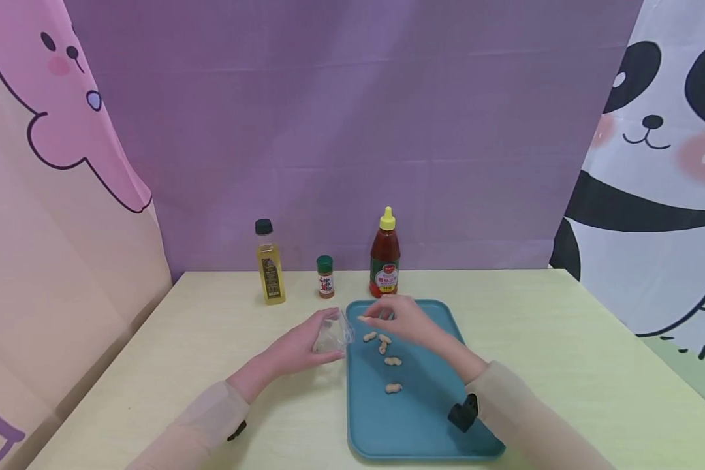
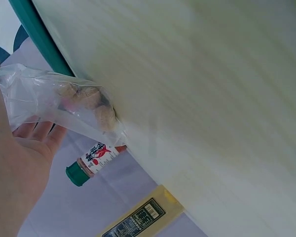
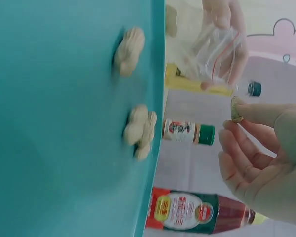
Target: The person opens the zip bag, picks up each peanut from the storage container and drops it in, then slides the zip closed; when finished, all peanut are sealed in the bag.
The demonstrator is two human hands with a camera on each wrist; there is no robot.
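My left hand (image 1: 294, 346) holds a clear zip bag (image 1: 332, 335) at the left edge of the blue tray (image 1: 417, 427). Several peanuts (image 2: 89, 97) lie in the bottom of the bag in the left wrist view. Over the far left part of the tray, my right hand (image 1: 408, 321) pinches a peanut (image 3: 236, 109) between thumb and fingertip, close to the bag's mouth. Several more peanuts (image 1: 393, 361) are scattered on the tray below that hand; two of them lie against each other in the right wrist view.
Behind the tray stands a red sauce bottle (image 1: 385, 258) with a yellow cap. To its left are a small green-capped spice jar (image 1: 326, 279) and a bottle of yellow oil (image 1: 271, 267). A purple cloth (image 1: 352, 130) hangs behind the table (image 1: 523, 339).
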